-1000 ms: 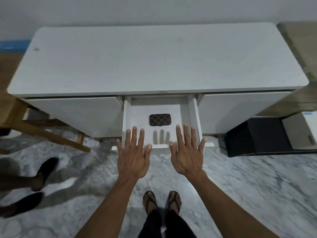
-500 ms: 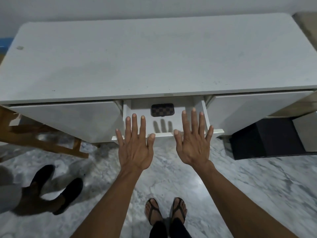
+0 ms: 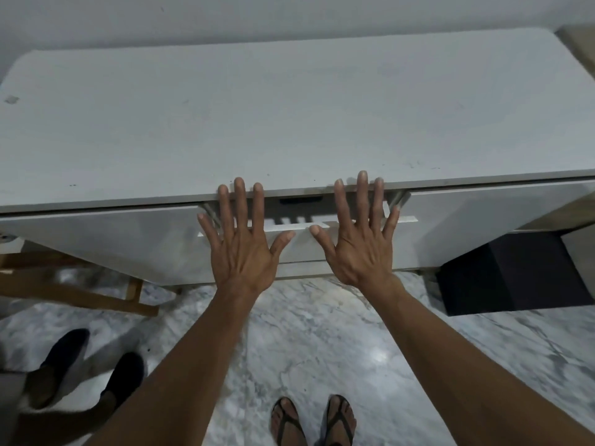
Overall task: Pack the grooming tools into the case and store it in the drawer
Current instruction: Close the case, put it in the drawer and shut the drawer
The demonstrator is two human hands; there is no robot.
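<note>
The white drawer (image 3: 302,251) in the middle of the white cabinet (image 3: 289,117) is pushed in almost fully; only a narrow gap shows. In that gap a dark strip of the checkered case (image 3: 301,200) peeks out under the cabinet top. My left hand (image 3: 246,243) lies flat, fingers spread, against the drawer front on its left side. My right hand (image 3: 360,239) lies flat the same way on its right side. Neither hand holds anything.
A black box (image 3: 512,275) stands on the marble floor to the right of the cabinet. Wooden furniture legs (image 3: 74,291) are at the left. Another person's black shoes (image 3: 93,371) stand at the lower left. My sandalled feet (image 3: 314,420) are at the bottom.
Both flat hands have moved forward with the drawer front, and the drawer has slid in until the case is nearly hidden. The view has come closer to the cabinet.
</note>
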